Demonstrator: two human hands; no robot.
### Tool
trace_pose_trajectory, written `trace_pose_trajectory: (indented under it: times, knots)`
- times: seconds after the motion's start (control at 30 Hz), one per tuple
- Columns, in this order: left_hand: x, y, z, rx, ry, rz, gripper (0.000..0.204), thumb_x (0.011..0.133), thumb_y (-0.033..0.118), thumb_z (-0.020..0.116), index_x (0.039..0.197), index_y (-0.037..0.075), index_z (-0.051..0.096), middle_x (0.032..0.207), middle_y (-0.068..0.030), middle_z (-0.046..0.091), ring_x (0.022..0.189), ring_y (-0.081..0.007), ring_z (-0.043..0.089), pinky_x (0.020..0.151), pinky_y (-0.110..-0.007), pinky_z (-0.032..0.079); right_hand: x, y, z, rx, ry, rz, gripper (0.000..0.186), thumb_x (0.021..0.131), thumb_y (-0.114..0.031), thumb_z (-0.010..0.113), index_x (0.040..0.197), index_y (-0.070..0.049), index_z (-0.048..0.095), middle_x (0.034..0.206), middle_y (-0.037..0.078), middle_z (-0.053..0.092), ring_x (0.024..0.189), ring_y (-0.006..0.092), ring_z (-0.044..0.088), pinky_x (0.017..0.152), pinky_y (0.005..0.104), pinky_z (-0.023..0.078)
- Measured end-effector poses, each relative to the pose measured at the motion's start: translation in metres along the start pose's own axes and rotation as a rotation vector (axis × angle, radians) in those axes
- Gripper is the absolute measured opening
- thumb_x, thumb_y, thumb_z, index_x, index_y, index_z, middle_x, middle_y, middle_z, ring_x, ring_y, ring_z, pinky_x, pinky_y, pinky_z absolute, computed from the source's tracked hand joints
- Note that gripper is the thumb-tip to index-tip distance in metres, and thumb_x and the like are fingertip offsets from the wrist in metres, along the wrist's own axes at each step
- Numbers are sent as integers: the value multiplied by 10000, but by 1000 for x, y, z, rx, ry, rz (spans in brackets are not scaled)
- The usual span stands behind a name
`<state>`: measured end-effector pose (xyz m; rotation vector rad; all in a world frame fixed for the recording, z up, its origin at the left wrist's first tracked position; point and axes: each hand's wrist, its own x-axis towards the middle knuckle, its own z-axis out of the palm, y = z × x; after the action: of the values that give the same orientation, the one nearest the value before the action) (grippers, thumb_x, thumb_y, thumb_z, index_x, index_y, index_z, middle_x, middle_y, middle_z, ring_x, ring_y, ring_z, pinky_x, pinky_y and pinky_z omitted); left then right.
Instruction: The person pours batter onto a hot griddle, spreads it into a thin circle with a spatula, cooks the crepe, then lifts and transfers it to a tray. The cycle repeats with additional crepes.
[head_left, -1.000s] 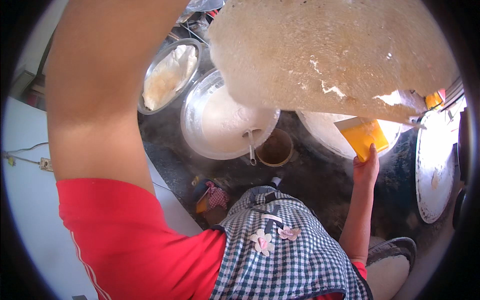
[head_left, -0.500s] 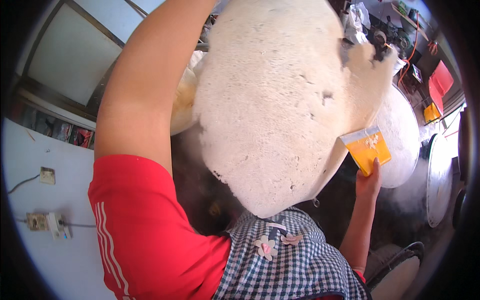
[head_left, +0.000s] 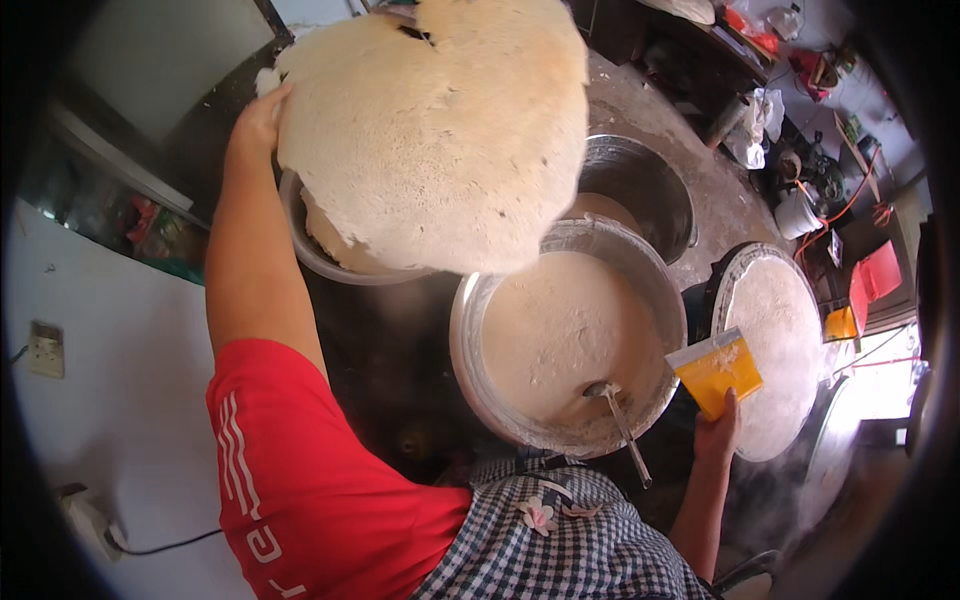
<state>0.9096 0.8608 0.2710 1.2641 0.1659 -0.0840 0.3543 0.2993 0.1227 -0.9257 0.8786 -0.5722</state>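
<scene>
While we look down past our checked apron (head_left: 560, 545), the batter basin (head_left: 568, 345) sits right in front of us, and we take everything from it. A ladle (head_left: 618, 420) leans in its near side, handle poking over the rim toward us, so a bump from our forearm could tip it out and drag batter along.

Just right of the basin, our right hand (head_left: 718, 430) pinches the lower edge of a yellow scraper card (head_left: 715, 372), fingers closed on it, a smear of batter on its top edge. Beyond that card lies the round griddle (head_left: 775, 350), coated pale and steaming; if we linger, that layer may overcook, and the wrist hangs close enough to the steam to get scalded, we reckon.

Up and left of the basin, our left hand (head_left: 258, 122) is raised high, fingers gripping the rim of the big cooked flatbread (head_left: 435, 135). It hangs from that single edge, spreading over the steel bowl (head_left: 320, 255) and partly over the basin. That's the risk we watch: a thin, spongy sheet held by one side could tear under its own weight, fold onto itself, or sag into the wet batter below.

Farther behind the basin, a second deep pot (head_left: 640, 185) stands on the dusty counter (head_left: 700, 170), with clutter beyond.
</scene>
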Motion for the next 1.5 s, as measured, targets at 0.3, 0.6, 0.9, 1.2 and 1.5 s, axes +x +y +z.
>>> trace_pose_trajectory:
  times: [0.3, 0.6, 0.9, 1.2, 1.5]
  knots:
    - [38, -225, -143, -191, 653, 213, 370, 750, 98, 677, 1074, -31, 552, 1008, -102, 603, 892, -208, 586, 749, -335, 474, -10, 22, 37, -190, -42, 92, 333, 877, -192, 513, 1178, -62, 452, 1039, 59, 560, 904, 182, 577, 695, 298, 493]
    - [-16, -255, -104, 1475, 592, 454, 757, 713, 451, 645, 1254, -25, 412, 1288, -219, 419, 1198, -326, 406, 976, -398, 330, -21, 30, 66, -282, -114, 146, 313, 883, -190, 502, 1145, -24, 463, 1025, 81, 560, 892, 184, 577, 728, 294, 493]
    - [-157, -344, 59, 1584, -253, 530, 614, 686, 302, 691, 1218, 103, 457, 1291, -125, 419, 1234, -293, 346, 1026, -515, 214, -27, 34, 97, -297, -263, 177, 345, 891, -186, 502, 1174, 2, 443, 1064, 87, 550, 956, 191, 557, 833, 310, 453]
    - [-122, -337, 73, 1583, -131, 874, 115, 794, 142, 487, 838, 100, 584, 825, -67, 629, 818, -240, 608, 922, -485, 351, -33, 17, 52, -227, -158, 92, 336, 882, -161, 501, 1170, 5, 450, 1077, 93, 552, 983, 195, 550, 855, 315, 444]
    - [-34, -243, 73, 1789, -243, 306, 214, 774, 222, 511, 789, 74, 664, 821, -159, 640, 787, -329, 622, 695, -432, 485, -46, 4, 0, -116, -38, 13, 309, 881, -147, 506, 1149, 1, 464, 1052, 88, 558, 924, 192, 564, 822, 332, 458]
